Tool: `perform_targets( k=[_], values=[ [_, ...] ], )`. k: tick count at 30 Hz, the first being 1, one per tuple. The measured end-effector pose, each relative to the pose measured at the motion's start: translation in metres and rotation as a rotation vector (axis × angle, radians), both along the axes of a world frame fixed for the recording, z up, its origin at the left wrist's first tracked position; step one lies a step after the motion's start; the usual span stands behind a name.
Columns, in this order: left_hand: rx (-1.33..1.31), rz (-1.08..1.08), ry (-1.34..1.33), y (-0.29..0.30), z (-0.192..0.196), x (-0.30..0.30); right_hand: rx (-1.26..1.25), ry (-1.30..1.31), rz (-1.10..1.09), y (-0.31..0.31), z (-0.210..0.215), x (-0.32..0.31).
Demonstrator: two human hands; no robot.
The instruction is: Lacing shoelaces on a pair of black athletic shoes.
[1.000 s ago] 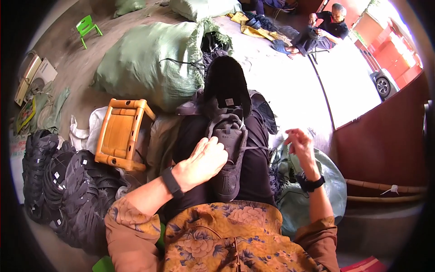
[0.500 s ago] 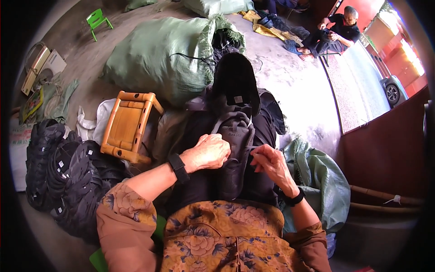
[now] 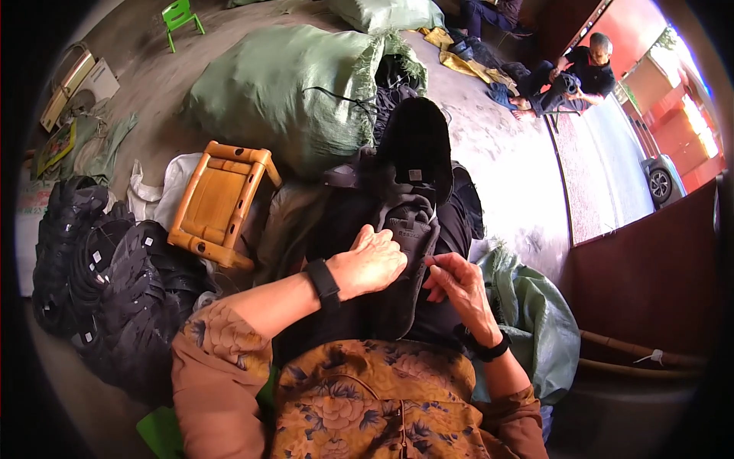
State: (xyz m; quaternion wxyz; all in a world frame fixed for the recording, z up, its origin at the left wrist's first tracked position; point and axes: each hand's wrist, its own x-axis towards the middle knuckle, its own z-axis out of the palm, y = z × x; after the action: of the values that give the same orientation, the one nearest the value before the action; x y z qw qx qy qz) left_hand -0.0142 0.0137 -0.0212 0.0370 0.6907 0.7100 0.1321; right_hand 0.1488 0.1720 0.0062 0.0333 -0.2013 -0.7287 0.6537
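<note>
A dark grey shoe upper point(image 3: 399, 279) lies lengthwise over my lap, its tongue and eyelet area toward the far end. My left hand point(image 3: 369, 264) is closed in a fist-like grip on its left side; the fingertips are hidden beneath. At the right edge of the upper, my right hand point(image 3: 456, 289) pinches with thumb and forefinger; what is between them is too small to make out. Beyond the upper, a black shoe-shaped piece point(image 3: 417, 138) rests with a small white label on it. More dark pieces lie around my knees.
Stacked black shoe uppers point(image 3: 115, 268) lie at left beside a bamboo stool point(image 3: 222, 203). A large green sack point(image 3: 283, 99) full of dark pieces stands ahead; another green sack point(image 3: 535, 314) lies right. A seated person point(image 3: 585, 76) handles something dark near the doorway.
My right hand has come in to the upper's right edge, while my left hand stays on its left side. The whole view has shifted slightly. The distant person's hands are lower.
</note>
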Motion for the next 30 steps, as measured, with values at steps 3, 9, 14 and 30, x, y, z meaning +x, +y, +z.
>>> perform_targets(
  k=[3, 9, 14, 30],
  values=[
    [0.196, 0.087, 0.089, -0.001, -0.004, 0.010, 0.050, 0.008, 0.033, -0.004, 0.001, -0.001],
    [0.127, 0.344, -1.282, 0.027, 0.018, -0.010, -0.028, 0.020, 0.042, -0.011, -0.004, -0.012],
    [0.229, 0.271, -1.034, 0.028, 0.015, -0.002, -0.153, -0.017, 0.075, -0.020, 0.001, -0.020],
    [0.535, 0.103, -0.032, -0.020, -0.011, 0.022, 0.323, 0.540, -0.597, 0.249, 0.225, 0.117]
  ],
)
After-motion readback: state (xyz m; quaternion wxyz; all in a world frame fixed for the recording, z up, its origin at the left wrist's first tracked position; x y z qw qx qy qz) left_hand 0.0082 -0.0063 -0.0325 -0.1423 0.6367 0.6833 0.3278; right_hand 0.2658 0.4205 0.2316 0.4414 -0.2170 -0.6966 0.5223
